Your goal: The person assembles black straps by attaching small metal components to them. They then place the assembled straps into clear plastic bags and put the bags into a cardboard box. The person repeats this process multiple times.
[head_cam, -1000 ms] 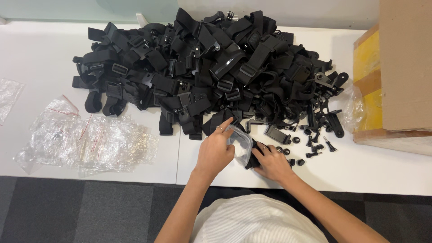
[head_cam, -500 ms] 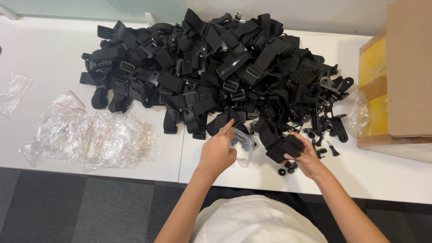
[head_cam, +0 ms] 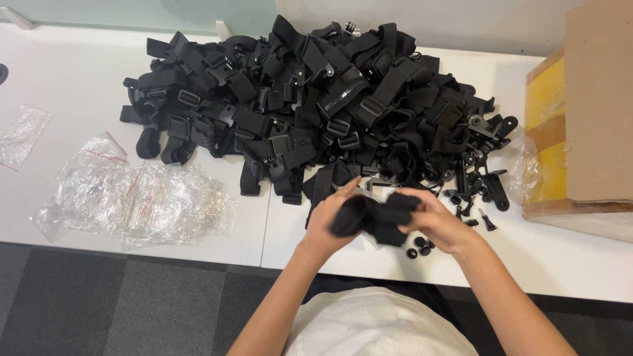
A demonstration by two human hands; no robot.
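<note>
While both hands grip one black strap bundle [head_cam: 376, 221] above the table's [head_cam: 580, 264] near edge, left hand [head_cam: 333, 221] and right hand [head_cam: 438, 224] closed around it, the handling looks mid-way; separating it seemingly needs steady opposed pulls, clear of the strap pile [head_cam: 316, 105] beyond

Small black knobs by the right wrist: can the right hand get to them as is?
Probably not at once: the right hand and left hand both grip a black strap bundle. The black knobs lie uncovered on the white table just below.
</note>
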